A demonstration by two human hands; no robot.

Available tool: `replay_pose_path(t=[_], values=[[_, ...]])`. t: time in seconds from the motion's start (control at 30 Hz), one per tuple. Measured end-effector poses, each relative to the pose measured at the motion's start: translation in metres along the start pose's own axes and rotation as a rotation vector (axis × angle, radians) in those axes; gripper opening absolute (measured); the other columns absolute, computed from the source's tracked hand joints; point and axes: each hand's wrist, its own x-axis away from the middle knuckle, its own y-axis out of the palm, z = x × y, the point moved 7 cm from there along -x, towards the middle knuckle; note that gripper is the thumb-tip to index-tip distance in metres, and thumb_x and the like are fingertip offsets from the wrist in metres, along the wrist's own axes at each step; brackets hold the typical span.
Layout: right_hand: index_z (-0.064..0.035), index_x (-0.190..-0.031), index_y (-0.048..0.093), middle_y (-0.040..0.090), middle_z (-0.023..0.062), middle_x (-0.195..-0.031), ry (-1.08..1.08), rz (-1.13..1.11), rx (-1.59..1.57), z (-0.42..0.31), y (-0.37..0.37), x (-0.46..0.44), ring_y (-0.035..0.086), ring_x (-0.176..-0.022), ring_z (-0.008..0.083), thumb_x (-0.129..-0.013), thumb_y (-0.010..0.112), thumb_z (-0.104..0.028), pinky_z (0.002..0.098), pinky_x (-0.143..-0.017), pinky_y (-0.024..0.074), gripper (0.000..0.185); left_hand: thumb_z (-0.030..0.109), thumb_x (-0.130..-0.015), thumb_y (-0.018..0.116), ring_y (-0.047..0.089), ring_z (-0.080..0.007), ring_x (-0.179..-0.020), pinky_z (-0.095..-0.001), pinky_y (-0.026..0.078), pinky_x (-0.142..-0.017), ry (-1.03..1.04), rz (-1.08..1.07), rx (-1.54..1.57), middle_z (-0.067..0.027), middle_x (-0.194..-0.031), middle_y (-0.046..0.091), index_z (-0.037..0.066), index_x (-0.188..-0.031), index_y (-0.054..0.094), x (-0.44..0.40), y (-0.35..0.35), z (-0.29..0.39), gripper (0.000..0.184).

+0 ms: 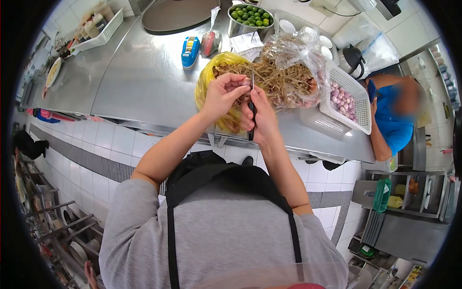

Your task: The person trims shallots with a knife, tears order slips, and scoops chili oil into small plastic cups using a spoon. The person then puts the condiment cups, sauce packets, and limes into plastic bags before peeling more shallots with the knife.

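Note:
My left hand [224, 95] pinches a small purple shallot [246, 82] between thumb and fingers. Wrapped round the black handle of a small knife [251, 108], my right hand [260, 114] holds the blade upright against the shallot. Both hands are over a yellow plastic bag [206, 79] at the counter's front edge. Just behind them lies a heap of shallots with dry brown stalks [284, 79], partly inside a clear plastic bag [301, 50]. To the right, peeled shallots [342, 101] lie in a white plastic basket [364, 113].
A blue tape dispenser [190, 52] and a metal pot of limes [250, 19] stand on the steel counter [139, 77]. A round brown tray [179, 14] lies at the back. At the right end, a person in a blue shirt [397, 127] holds a phone.

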Motion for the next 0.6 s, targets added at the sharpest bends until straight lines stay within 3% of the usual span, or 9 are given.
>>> replay_pose_path(t=[0.2,0.27,0.33,0.6], values=[[-0.0181,-0.095,0.04,0.036,-0.0001,-0.051,0.083,-0.018,-0.233,0.006,0.0,-0.007,0.03,-0.033,0.0082,-0.092,0.041,-0.03,0.0219,-0.031,0.0236,0.012,-0.002,-0.079,0.058,0.057,-0.0093,-0.085,-0.023,0.046,-0.078,0.053,-0.085,0.1,-0.0051,-0.094,0.06,-0.003,-0.105,0.054,0.007,0.003,0.003,0.027],[-0.0178,-0.093,0.04,0.035,-0.0003,-0.051,0.059,-0.091,-0.24,0.004,0.005,-0.006,0.03,-0.033,0.0079,-0.092,0.041,-0.03,0.0218,-0.031,0.0233,0.012,0.005,-0.085,0.052,0.057,-0.0111,-0.086,-0.0244,0.046,-0.079,-0.023,-0.08,0.144,-0.0057,-0.098,0.059,-0.001,-0.113,0.051,0.006,0.0,-0.001,0.028],[-0.0185,-0.092,0.041,0.035,-0.0017,-0.051,0.051,-0.082,-0.2,0.004,0.008,-0.002,0.029,-0.033,0.0071,-0.092,0.04,-0.031,0.0207,-0.031,0.0235,0.013,0.01,-0.086,0.053,0.058,-0.0109,-0.084,-0.0242,0.049,-0.076,-0.298,-0.02,0.572,-0.004,-0.094,0.06,0.001,-0.114,0.052,0.006,-0.002,-0.018,0.029],[-0.0191,-0.095,0.042,0.034,-0.0019,-0.051,-0.026,-0.058,-0.032,-0.003,0.006,-0.002,0.029,-0.034,0.0066,-0.092,0.04,-0.031,0.02,-0.031,0.0232,0.013,0.009,-0.085,0.054,0.06,-0.0113,-0.079,-0.0221,0.051,-0.071,-0.308,0.035,0.56,-0.0044,-0.092,0.06,0.001,-0.115,0.05,0.007,-0.004,-0.01,0.031]])
